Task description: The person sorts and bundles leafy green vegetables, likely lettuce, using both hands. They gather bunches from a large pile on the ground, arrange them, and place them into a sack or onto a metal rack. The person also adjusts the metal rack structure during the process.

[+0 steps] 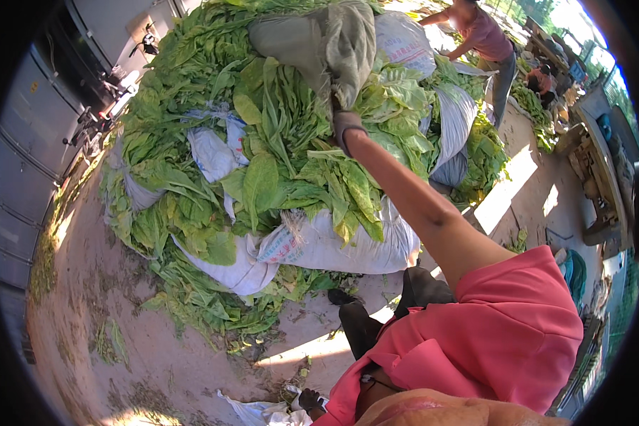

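Note:
At the lower edge of a grey-green sack, my gloved right hand grips its bunched, frayed end. That sack lies on top of a large heap of broad green leaves, some yellowing. My left hand, in a dark glove, is low at the bottom of the view against a crumpled white sack; whether its fingers grip it is unclear. A full white woven sack, bearing print, lies at the near side of the heap. Another white sack is partly buried among the leaves.
A person in a pink top leans over the far right of the heap, beside another printed sack. A second person is low down farther back. Metal doors line the left. Loose leaves litter the floor.

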### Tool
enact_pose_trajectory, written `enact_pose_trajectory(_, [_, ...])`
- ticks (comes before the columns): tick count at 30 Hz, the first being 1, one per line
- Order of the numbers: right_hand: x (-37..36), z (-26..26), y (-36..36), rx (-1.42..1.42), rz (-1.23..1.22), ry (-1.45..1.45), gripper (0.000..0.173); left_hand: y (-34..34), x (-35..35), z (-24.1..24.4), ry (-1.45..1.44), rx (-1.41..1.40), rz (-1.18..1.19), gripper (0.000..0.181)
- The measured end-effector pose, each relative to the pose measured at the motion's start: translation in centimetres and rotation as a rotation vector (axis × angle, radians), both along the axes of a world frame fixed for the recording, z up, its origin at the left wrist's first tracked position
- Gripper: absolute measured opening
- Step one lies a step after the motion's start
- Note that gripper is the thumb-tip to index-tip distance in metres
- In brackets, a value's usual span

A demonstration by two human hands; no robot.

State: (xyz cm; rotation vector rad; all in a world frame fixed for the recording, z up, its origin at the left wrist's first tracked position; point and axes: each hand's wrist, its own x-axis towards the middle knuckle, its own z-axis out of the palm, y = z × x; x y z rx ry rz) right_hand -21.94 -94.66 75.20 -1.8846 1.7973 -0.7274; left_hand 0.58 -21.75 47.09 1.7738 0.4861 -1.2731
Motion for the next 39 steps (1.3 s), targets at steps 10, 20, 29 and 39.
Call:
enact_pose_trajectory(10, [-3.5, 2.3, 9.3, 0.385, -0.115, -0.736, 0.037, -34.5, 6.8, 9.4, -0.113, -0.792, -0.383, 0.015])
enact_pose_trajectory(20, [-9.9, 2.0, 6.8, 0.382, -0.062, -0.819, 0.029, -71.8, -22.2, 27.4, 0.451, -1.129, -0.613, 0.053])
enact_pose_trajectory(29, [-16.4, 3.8, 5.5, 0.433, 0.04, -0.883, 0.048, -76.6, -29.3, 28.0, 2.19, -0.574, 0.862, 0.042])
enact_pose_trajectory(39, [-22.2, 7.1, 10.1, 0.409, 0.006, -0.9, 0.04, -72.4, -34.1, 29.9, 2.181, -0.029, 1.847, 0.042])
